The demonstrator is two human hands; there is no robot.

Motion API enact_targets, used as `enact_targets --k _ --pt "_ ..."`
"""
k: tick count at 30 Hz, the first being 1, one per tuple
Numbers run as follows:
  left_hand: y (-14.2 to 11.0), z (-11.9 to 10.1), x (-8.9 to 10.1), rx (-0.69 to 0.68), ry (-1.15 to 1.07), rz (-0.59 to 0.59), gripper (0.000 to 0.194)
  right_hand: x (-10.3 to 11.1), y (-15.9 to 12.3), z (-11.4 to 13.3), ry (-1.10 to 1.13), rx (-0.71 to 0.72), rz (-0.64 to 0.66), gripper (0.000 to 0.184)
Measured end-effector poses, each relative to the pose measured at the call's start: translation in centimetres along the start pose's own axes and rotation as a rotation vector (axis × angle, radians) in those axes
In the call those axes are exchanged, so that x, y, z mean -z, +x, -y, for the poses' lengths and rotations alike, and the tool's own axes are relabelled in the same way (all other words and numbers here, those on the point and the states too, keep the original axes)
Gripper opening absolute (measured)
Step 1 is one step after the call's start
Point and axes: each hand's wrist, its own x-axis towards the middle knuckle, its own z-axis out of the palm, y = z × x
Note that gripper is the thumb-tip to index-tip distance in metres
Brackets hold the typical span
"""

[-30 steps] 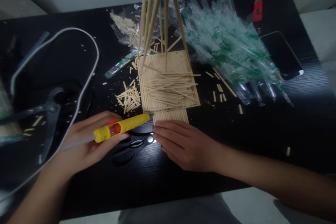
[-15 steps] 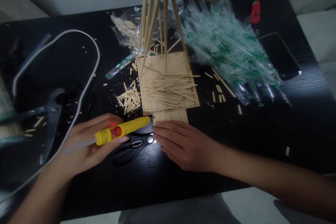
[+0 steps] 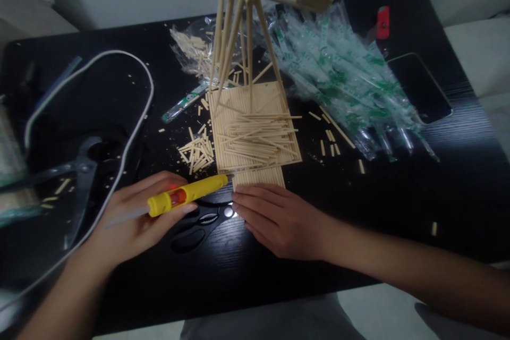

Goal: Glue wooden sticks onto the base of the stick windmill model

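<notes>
My left hand (image 3: 137, 218) is wrapped round a yellow hot glue gun (image 3: 191, 194) with a clear glue stick coming out of its back. The gun's nozzle points right, at the seam between a large panel of wooden sticks (image 3: 221, 117) and a smaller stick panel (image 3: 265, 175). My right hand (image 3: 279, 218) lies over the near part of the smaller panel, fingers together, holding it against the large one. Loose thin sticks (image 3: 258, 138) are heaped on the large panel. A stick frame (image 3: 235, 32) rises from its far part. Black-handled scissors (image 3: 203, 223) lie between my hands, blades partly hidden.
Cut stick pieces (image 3: 197, 151) lie left of the panel. Green-printed plastic wrappers (image 3: 342, 69) spread at the right, near a phone (image 3: 422, 87) and a red object (image 3: 383, 23). Pliers (image 3: 83, 170) and a white cable (image 3: 133, 133) are at the left of the black table (image 3: 358, 255).
The view has shifted slightly. Both hands stay almost in place, the glue gun still at the seam and my right hand still on the smaller panel.
</notes>
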Motion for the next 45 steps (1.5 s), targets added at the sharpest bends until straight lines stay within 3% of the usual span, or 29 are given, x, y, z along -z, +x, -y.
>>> enact_targets --k 15,23,45 --pt "0.3 -0.3 0.4 -0.013 -0.041 0.046 0.005 0.0 0.0 0.0 0.008 0.011 0.013 0.033" --pt "0.2 -0.2 0.1 0.004 -0.018 -0.001 0.008 -0.1 -0.1 0.0 0.016 0.003 -0.004 0.035" --pt "-0.6 0.2 0.2 0.000 -0.022 0.031 0.011 -0.3 0.6 0.3 -0.049 -0.032 -0.063 0.020"
